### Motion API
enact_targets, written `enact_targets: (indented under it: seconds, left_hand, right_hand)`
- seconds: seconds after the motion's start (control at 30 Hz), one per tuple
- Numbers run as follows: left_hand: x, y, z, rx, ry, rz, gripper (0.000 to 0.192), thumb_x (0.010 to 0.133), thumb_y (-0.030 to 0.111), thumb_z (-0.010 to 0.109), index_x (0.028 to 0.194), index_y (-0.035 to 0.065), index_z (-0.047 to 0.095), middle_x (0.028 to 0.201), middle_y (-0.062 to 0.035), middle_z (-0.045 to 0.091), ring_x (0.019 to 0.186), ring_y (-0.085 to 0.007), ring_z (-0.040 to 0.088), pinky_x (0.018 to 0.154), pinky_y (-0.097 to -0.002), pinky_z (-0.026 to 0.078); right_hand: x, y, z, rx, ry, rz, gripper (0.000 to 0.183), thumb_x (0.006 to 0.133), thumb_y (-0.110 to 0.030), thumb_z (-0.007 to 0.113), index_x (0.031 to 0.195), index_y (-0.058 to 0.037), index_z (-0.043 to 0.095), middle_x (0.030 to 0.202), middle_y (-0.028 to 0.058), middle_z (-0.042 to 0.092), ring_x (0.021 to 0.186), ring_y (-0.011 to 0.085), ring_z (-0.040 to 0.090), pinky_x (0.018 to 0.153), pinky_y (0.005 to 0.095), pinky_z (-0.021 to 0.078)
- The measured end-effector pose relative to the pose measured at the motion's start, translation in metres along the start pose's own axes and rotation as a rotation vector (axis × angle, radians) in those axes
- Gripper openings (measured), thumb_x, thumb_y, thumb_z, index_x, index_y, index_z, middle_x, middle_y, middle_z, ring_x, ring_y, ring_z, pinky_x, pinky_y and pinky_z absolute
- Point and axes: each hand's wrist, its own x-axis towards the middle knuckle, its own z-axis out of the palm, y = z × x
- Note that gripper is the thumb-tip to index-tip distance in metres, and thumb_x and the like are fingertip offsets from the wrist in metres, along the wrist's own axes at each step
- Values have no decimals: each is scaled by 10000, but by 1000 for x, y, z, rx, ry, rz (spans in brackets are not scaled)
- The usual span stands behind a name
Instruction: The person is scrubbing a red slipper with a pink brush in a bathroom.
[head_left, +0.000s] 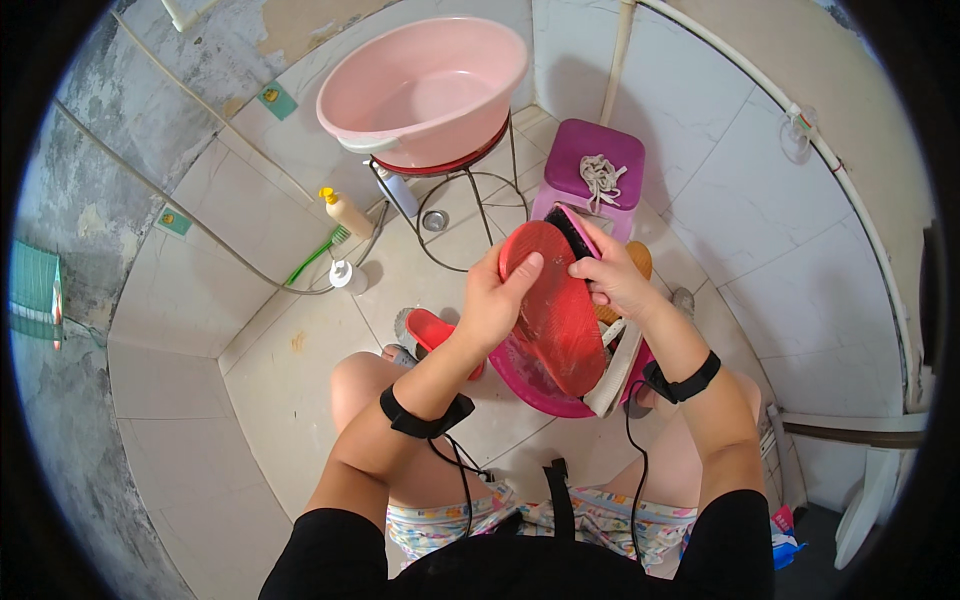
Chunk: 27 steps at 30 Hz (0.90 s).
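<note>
My left hand grips the edge of a red slipper, its thumb lying across the dirty, ridged sole. At the slipper's upper right edge, my right hand is closed on a pink scrubbing brush with dark bristles, which touches or nearly touches the slipper. Beneath both hands is a magenta basin holding pale footwear, partly hidden by the slipper. A brown sole shows behind my right hand. Another red slipper is on the floor to the left.
A large pink basin rests on a wire stand. Behind my hands, a purple stool carries white laces. Pump bottles, a green brush and a hose are at the left. A floor drain lies under the stand.
</note>
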Motion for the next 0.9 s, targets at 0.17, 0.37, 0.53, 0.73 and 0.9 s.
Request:
enact_targets:
  seconds: [0.17,0.37,0.53,0.73,0.9]
  left_hand:
    - [10,-16,-5,-64,98,-125,323,1038,320,581,1159,27,646,948,-13,640,834,-96,578,760,-283,501]
    - [11,-22,10,-377,202,-196,398,1072,362,496,1212,10,619,1081,-43,662,965,-129,612,857,-287,511]
    - [10,-24,11,-376,277,-193,470,1067,426,486,1212,2,627,945,-11,644,802,-82,561,713,-257,484]
    - [10,-35,3,-189,282,-230,558,1072,493,426,1113,-12,662,806,2,584,689,-62,482,610,-249,427]
    - [10,-30,1,-107,253,-194,621,1078,526,361,1027,-16,660,818,-4,588,740,-68,490,636,-267,437]
  right_hand:
    - [-12,41,58,-1157,457,-649,658,908,-285,698,1510,-211,442,866,157,579,673,350,634,591,464,533]
    - [5,24,37,-1257,575,-437,490,985,-265,592,1460,-200,491,929,178,672,780,390,669,654,490,529]
    - [-14,43,65,-1265,404,-663,546,980,-339,576,1498,-219,454,785,176,593,564,380,618,538,494,520]
    - [-8,32,57,-1296,423,-554,512,993,-313,563,1481,-205,452,794,204,638,639,403,650,578,508,529]
    - [1,29,45,-1217,433,-531,484,1001,-295,553,1467,-182,487,786,189,638,688,389,653,610,502,519]
